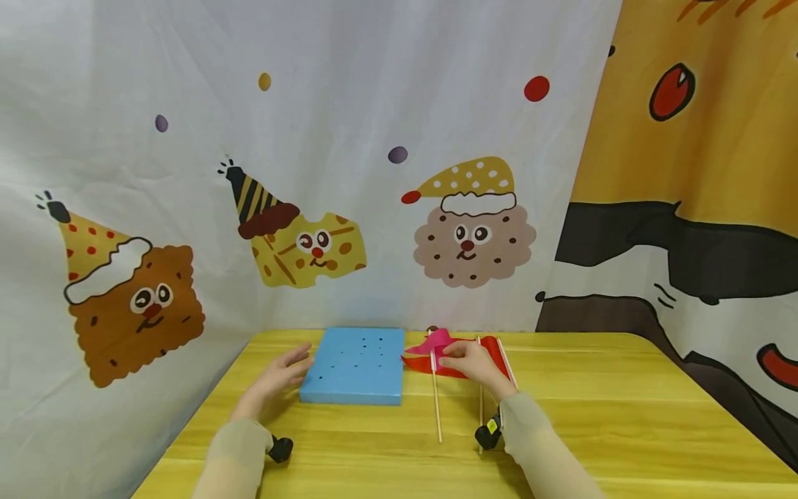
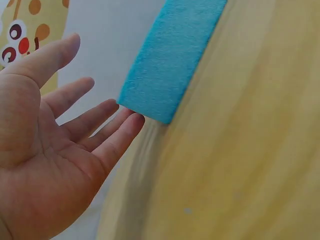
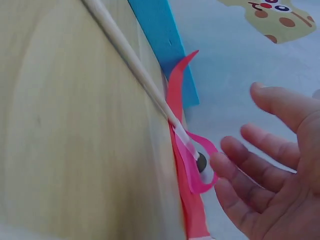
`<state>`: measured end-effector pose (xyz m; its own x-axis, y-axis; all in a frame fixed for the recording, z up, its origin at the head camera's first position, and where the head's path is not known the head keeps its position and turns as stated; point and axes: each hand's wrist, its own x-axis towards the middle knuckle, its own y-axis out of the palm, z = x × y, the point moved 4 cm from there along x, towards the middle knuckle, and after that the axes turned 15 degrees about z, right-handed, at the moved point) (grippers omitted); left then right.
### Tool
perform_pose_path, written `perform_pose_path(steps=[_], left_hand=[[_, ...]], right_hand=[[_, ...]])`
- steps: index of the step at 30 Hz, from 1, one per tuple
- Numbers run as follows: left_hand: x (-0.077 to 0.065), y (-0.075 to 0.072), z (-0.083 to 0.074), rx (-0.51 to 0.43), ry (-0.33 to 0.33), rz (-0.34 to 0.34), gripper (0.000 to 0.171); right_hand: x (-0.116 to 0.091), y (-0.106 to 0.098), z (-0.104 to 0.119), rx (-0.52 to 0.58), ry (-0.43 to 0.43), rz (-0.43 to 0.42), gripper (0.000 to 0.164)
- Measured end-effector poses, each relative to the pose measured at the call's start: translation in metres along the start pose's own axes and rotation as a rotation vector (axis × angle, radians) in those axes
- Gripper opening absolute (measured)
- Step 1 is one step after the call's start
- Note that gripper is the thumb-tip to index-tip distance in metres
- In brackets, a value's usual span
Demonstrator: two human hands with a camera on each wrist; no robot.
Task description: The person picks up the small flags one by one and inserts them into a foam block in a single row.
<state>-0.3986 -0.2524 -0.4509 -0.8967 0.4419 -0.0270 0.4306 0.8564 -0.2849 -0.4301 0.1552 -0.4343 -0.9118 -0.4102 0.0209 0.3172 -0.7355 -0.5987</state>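
Observation:
A thick blue foam board (image 1: 374, 380) with small holes in its top lies flat on the table. My left hand (image 1: 280, 374) is at its left side, fingers extended; in the left wrist view the fingertips (image 2: 136, 120) are right at the board's corner. To the right of the board lies a pink flag (image 1: 439, 338) on a thin wooden stick (image 1: 438, 412), over red flag cloth (image 1: 419, 363). My right hand (image 1: 475, 362) hovers there with fingers spread and loosely bent, the fingertips (image 3: 220, 162) right at the pink flag's curled edge. Nothing is gripped by either hand.
Another red flag (image 1: 495, 352) with its stick lies under and beside the right hand. The yellow wood-grain table (image 1: 623, 416) extends to both sides. A white curtain (image 1: 349, 90) printed with cartoon snacks hangs behind the table's far edge.

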Motion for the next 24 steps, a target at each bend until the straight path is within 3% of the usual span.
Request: perform_pose_path(steps=[9, 18, 24], left_hand=[[-0.003, 0.005, 0.015, -0.019, 0.018, 0.004, 0.067], [0.000, 0.003, 0.023, 0.007, 0.038, 0.047, 0.064], [-0.004, 0.003, 0.028, -0.016, 0.006, 0.084, 0.065]], right_hand=[[-0.002, 0.019, -0.006, 0.186, 0.097, 0.110, 0.032], [-0.004, 0.027, -0.010, 0.202, 0.157, 0.094, 0.022], [-0.003, 0.034, -0.014, 0.184, 0.158, 0.076, 0.021]])
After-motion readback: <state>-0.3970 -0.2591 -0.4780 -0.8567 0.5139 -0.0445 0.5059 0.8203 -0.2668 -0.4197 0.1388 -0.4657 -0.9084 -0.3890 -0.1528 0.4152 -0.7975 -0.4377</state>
